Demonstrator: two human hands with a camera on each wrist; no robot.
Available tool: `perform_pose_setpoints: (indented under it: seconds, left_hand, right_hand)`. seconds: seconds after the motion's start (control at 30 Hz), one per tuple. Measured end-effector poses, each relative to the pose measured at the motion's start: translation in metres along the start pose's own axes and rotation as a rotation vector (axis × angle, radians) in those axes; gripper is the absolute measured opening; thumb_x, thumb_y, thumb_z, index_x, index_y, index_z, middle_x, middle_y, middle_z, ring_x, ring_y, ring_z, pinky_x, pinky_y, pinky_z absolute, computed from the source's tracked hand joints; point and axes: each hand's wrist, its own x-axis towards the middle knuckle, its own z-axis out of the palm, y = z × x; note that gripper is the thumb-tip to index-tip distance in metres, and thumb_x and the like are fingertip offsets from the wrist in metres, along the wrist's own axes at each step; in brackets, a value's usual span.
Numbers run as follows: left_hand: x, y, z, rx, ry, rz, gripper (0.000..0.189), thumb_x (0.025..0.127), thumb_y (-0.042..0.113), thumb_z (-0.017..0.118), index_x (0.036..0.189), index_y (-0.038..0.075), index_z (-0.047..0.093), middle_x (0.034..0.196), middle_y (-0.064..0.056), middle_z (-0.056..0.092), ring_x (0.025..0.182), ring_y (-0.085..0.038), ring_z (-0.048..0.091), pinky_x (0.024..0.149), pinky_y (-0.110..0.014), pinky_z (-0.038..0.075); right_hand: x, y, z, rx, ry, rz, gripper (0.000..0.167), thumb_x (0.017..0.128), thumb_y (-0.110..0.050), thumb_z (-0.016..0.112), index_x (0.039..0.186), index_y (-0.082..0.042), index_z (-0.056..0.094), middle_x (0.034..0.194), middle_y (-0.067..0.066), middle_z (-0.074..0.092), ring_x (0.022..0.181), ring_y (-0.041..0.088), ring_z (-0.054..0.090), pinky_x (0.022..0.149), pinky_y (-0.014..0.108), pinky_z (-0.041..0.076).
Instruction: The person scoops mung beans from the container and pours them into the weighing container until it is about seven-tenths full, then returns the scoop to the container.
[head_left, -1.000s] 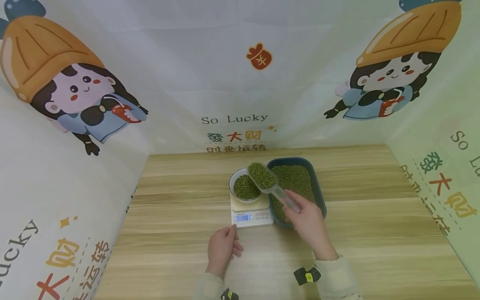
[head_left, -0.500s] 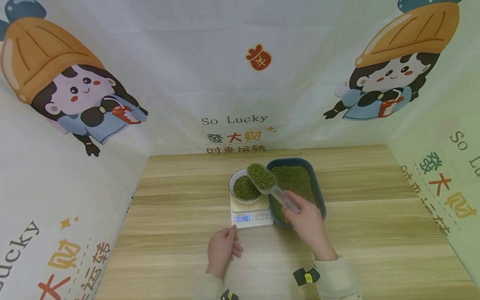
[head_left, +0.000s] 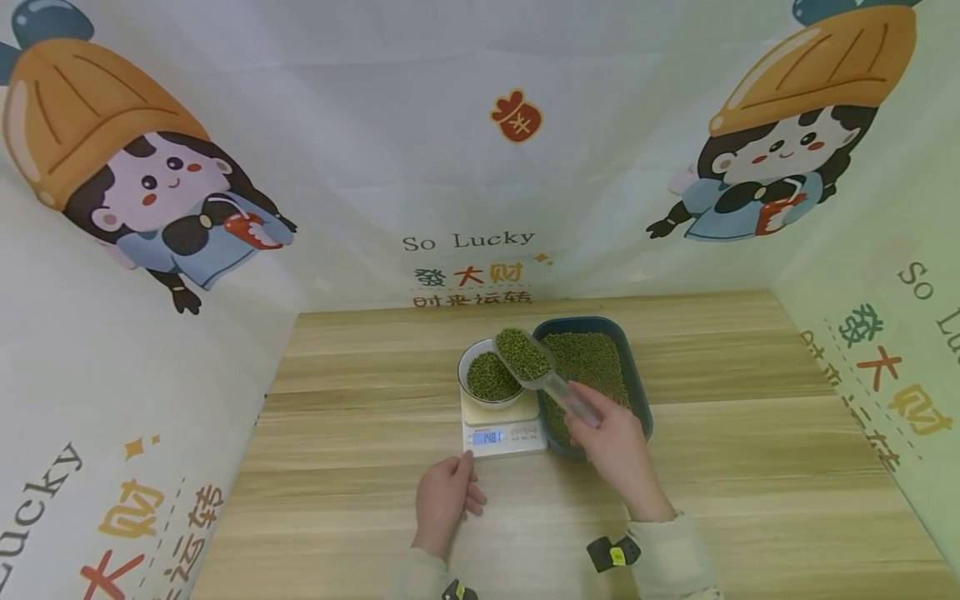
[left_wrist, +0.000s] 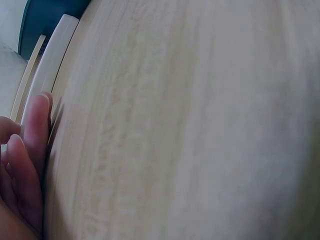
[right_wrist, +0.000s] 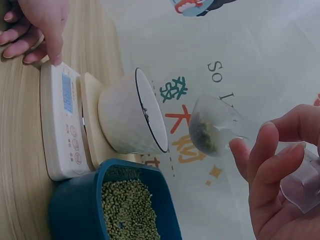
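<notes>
Near the middle of the head view, a clear plastic scoop [head_left: 551, 381] heaped with green beans [head_left: 522, 353] is held on a diagonal, its mouth pointed toward the upper left over the right rim of a white bowl [right_wrist: 122, 117], its handle slanted to the lower right and pinched in the grip of the right hand [head_left: 617, 442]. The bowl is carried by a digital scale [head_left: 506, 442], beside which a blue tub [head_left: 639, 392] of beans is set on the counter [head_left: 337, 467]. The scale's lower-left corner is touched by the left hand [head_left: 444, 493], its grip left loosely relaxed.
</notes>
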Motion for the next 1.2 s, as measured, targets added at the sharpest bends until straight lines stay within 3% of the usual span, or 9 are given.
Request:
perform_pose_setpoints:
  seconds: [0.9,1.2]
  left_hand:
    - [-0.0009,-0.0008,0.0012,0.002,0.013,0.012,0.051,0.088,0.055,0.039,0.074,0.009,0.058,0.055,-0.002,0.061,0.044,-0.017,0.059,0.037,-0.027,0.045]
    - [-0.0009,-0.0003,0.0004,-0.003,0.005,0.019,0.051,0.089,0.054,0.039,0.075,0.009,0.058,0.055,-0.002,0.061,0.044,-0.017,0.059,0.037,-0.027,0.045]
  right_hand:
    - [0.0005,0.0046,0.0002,0.019,0.002,-0.005,0.044,0.083,-0.017,0.059,0.125,-0.020,0.051,0.092,0.013,0.063,0.050,0.016,0.055,0.040,0.028,0.043]
    - [0.0003,0.0050,0.0007,0.015,0.002,-0.001,0.043,0.083,-0.019,0.059,0.125,-0.022,0.051,0.087,0.010,0.064,0.051,0.016,0.055,0.040,0.028,0.044]
